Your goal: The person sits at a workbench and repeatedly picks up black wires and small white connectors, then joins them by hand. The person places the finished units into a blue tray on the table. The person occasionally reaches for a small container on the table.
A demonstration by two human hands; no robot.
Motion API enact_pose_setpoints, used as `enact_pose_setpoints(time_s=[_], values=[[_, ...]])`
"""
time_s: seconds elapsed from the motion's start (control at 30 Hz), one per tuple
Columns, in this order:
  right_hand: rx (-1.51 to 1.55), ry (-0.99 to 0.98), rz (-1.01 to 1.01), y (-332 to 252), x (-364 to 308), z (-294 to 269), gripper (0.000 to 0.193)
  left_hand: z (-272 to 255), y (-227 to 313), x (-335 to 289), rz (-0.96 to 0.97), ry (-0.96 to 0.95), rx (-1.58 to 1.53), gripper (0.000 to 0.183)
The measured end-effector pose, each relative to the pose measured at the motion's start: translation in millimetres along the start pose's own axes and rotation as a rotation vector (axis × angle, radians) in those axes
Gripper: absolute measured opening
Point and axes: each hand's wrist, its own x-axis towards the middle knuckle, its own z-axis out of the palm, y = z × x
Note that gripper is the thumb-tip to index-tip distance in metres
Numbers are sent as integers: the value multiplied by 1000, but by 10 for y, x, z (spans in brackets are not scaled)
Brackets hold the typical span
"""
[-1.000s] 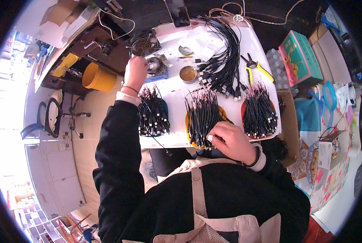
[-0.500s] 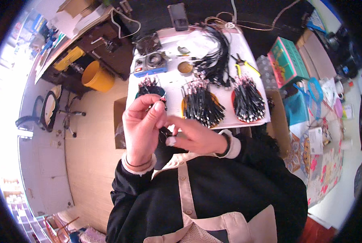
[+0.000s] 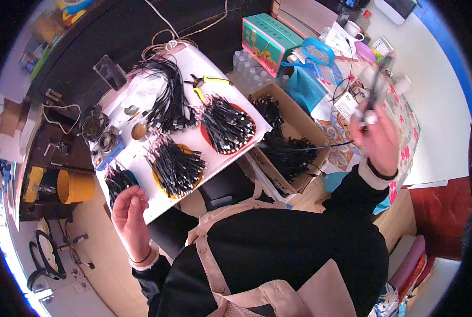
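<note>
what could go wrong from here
The cable trailing from the right hand runs toward the box and might snag on the loose cables in it. The left hand is right by the left bundle, so a bump could push it out of place.

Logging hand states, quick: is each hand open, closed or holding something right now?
Left hand: fingers loosely curled; whether it holds anything cannot be told.
Right hand: closed on a black cable, blurred.
</note>
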Motion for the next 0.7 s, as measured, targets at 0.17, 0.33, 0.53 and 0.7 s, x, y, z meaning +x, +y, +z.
enact_pose_setpoints(time_s=[0.17,0.33,0.53,0.7], values=[[-151,-309,259,1268,659,-57,17,-76,-118,-42,-77,166,109,17],[-431,-382,602,3088,1251,351,27,-277,-87,-72,-46,310,407,15],[-931,-142,243,4102,1219,290,37,-681,-203,241,176,501,1110,10],[-481,-30,493,3612,1195,-42,25,-906,-371,690,194,437,1311,12]])
